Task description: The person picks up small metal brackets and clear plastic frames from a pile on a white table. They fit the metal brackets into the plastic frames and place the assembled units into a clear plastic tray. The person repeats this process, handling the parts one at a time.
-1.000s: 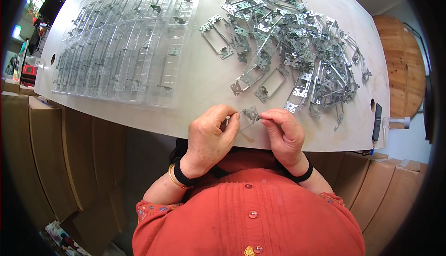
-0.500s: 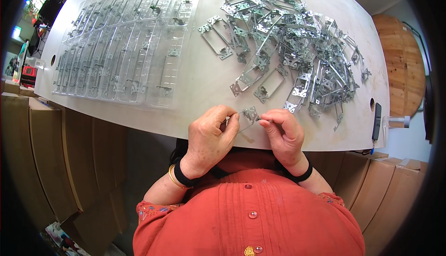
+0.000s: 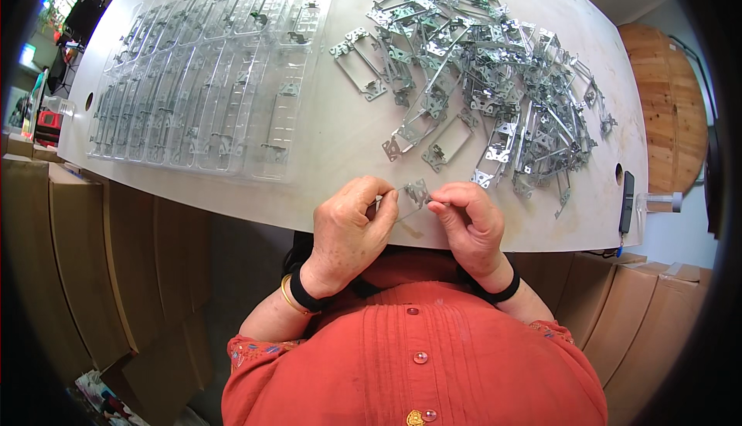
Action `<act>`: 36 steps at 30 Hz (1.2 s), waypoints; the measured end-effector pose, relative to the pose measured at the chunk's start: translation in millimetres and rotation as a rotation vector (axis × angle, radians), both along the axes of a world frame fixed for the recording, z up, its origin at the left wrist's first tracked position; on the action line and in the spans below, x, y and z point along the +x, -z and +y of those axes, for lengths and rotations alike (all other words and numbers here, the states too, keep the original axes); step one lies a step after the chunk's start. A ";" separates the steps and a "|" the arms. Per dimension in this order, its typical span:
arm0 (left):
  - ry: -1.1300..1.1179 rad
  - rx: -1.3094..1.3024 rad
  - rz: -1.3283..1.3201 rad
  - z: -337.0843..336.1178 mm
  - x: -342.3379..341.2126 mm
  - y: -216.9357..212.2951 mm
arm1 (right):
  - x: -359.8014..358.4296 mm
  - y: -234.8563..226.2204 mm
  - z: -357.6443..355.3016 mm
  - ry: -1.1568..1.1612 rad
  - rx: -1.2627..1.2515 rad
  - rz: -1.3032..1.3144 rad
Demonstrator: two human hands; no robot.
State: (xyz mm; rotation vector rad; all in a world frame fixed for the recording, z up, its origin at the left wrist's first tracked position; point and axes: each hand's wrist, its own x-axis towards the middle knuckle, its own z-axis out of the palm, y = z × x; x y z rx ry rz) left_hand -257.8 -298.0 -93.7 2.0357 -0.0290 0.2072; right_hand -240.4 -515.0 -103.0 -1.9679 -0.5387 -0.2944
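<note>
Between my hands, just over the table's near edge, is a thin metal bracket frame [image 3: 416, 192] with a perforated end plate. My left hand [image 3: 354, 221] pinches its left side between thumb and bent fingers, which hide part of it. At the other end, the thumb and forefinger of my right hand [image 3: 468, 225] close on the right edge of the end plate. Whether a smaller piece sits in that pinch cannot be made out. Beyond my hands lies a loose heap of similar metal brackets [image 3: 495, 78], with one bracket [image 3: 450, 141] lying nearest to me.
A clear plastic tray [image 3: 297, 109] with long compartments holding metal brackets covers the left of the white table [image 3: 317, 186]. A dark slim bar [image 3: 627, 202] stands at the right edge. Cardboard boxes [image 3: 68, 264] line the left below the table, more [image 3: 626, 302] the right.
My right hand has shifted very slightly left, toward the bracket's end plate. The left hand, tray and heap look the same.
</note>
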 end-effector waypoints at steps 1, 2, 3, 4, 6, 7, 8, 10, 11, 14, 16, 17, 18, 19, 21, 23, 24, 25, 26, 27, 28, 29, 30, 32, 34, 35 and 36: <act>0.000 0.002 -0.001 0.1 0.0 0.0 | -1.7 0.0 -0.6 0.004 0.006 0.026; 0.002 0.006 0.001 0.1 0.1 -0.8 | -2.6 0.0 -1.1 0.009 0.013 0.052; 0.005 0.009 0.002 0.1 0.2 -2.1 | -2.1 -0.3 -0.8 0.008 0.010 0.039; 0.007 0.013 0.003 0.0 0.3 -2.9 | -1.1 -0.9 -0.2 0.006 0.008 0.027; 0.000 -0.001 -0.003 -0.3 0.1 -0.9 | 0.5 -1.3 0.5 0.004 -0.007 -0.005; -0.004 -0.008 -0.006 -0.5 0.0 -0.2 | 1.4 -1.1 0.8 0.004 -0.019 -0.024; -0.002 -0.005 -0.002 -0.5 0.2 -0.5 | 1.7 -0.9 1.1 0.003 -0.030 -0.043; 0.002 0.003 0.005 -0.5 0.6 -0.9 | 0.5 1.1 0.4 0.007 -0.013 -0.029; 0.002 0.003 0.003 -0.5 0.6 -0.6 | -0.2 1.7 -0.2 0.009 -0.006 -0.024; 0.002 0.006 0.003 0.0 0.5 -0.2 | -1.8 0.0 -1.0 0.007 -0.005 0.037; 0.006 0.014 0.008 0.2 0.6 -1.4 | -0.5 -0.3 -0.8 0.005 -0.022 0.007; 0.002 0.003 0.003 -0.3 0.6 -0.5 | 0.4 -0.5 -0.9 0.003 -0.032 -0.007; -0.002 -0.008 -0.003 -0.9 0.5 0.9 | 1.4 -0.5 -0.2 0.003 -0.033 -0.026; -0.007 -0.020 -0.009 -1.2 0.4 1.8 | 2.6 -0.6 1.2 0.002 -0.033 -0.044; 0.000 -0.009 0.003 -0.8 0.6 -1.6 | 2.9 -0.2 1.3 0.004 -0.033 -0.052; 0.003 -0.003 0.010 -0.5 0.6 -2.5 | 0.5 1.6 -1.0 0.007 -0.031 -0.031; 0.003 -0.002 0.012 -0.4 0.5 -2.0 | -0.4 2.3 -0.8 0.009 -0.004 -0.013; 0.003 -0.002 0.013 -0.4 0.3 -1.4 | -1.1 2.9 -0.5 0.010 0.022 0.004; 0.003 0.001 0.010 -0.4 0.2 -0.9 | -1.4 3.3 -0.3 0.013 0.048 0.022; 0.003 0.003 0.007 -0.5 0.0 -0.4 | -1.4 3.8 -0.9 0.014 0.040 0.014; 0.003 0.006 0.004 -0.6 -0.2 -0.1 | -1.2 4.4 -2.1 0.016 0.033 0.006; 0.001 0.004 0.005 -0.7 -0.3 -0.3 | -1.0 5.0 -2.7 0.017 0.027 -0.003; 0.000 0.003 0.005 -0.8 -0.3 -0.4 | -1.1 5.3 -2.1 0.019 0.037 0.003; -0.001 0.003 0.005 -1.3 -0.4 -1.0 | -1.5 5.6 -0.5 0.022 0.057 0.017; -0.001 0.007 0.004 -1.8 -0.7 -1.9 | -1.4 3.0 -1.2 0.016 0.030 -0.021; 0.001 0.011 0.008 -2.2 -1.1 -2.3 | -1.6 1.5 -1.9 0.013 0.015 -0.039; 0.003 0.015 0.012 -2.4 -1.7 -2.7 | -1.4 0.5 -2.0 -0.001 0.009 -0.052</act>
